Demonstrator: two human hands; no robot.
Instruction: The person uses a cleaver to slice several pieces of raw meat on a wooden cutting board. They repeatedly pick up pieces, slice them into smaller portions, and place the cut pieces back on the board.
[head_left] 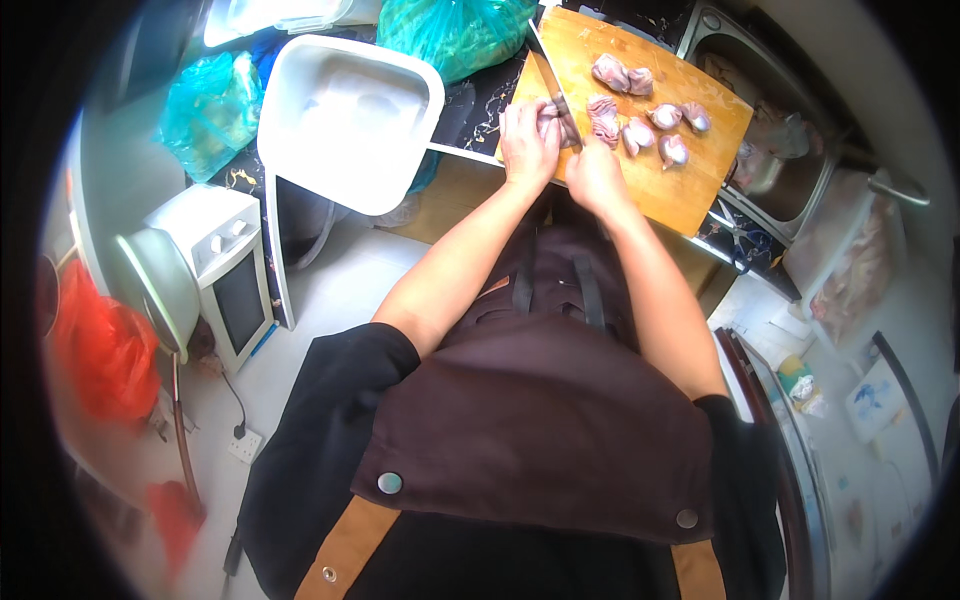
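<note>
- Raw meat piece (pixel 552 125), greyish pink: on cutting board, near edge toward the body, left part, partly hidden under fingers.
- Left hand (pixel 528 145): fingers bent over meat piece, pressing and holding it down; thumb side toward knife.
- Knife (pixel 553 72): wide blade pointing away from the body, slanting up to the left, just beside meat piece on its right; cannot tell depth of any cut.
- Right hand (pixel 597 178): closed around knife handle, handle mostly covered; close to left hand.
- Cutting board (pixel 635 195): wooden, yellowish, set at an angle on counter (pixel 455 118), dark with light marbling.
- Right of blade on cutting board: several other raw pieces (pixel 673 151), pinkish with pale parts, loosely grouped; one ridged, nearest to blade; two touching farther back.
- Left of cutting board: white basin (pixel 340 115), jutting past counter edge.
- Behind basin: large green plastic bag (pixel 455 35), full; smaller green-blue bag (pixel 213 112) to the left of basin.
- Right of cutting board: metal sink (pixel 828 170) with pale, blurred contents; scissors (pixel 742 238) near board's lower right corner.
- Farther right: clear tray (pixel 815 300) with pale pink contents.
- Far left, lower: white oven (pixel 240 285) with dark window, pale bowl (pixel 165 285) beside it, red plastic bag (pixel 105 345).
</note>
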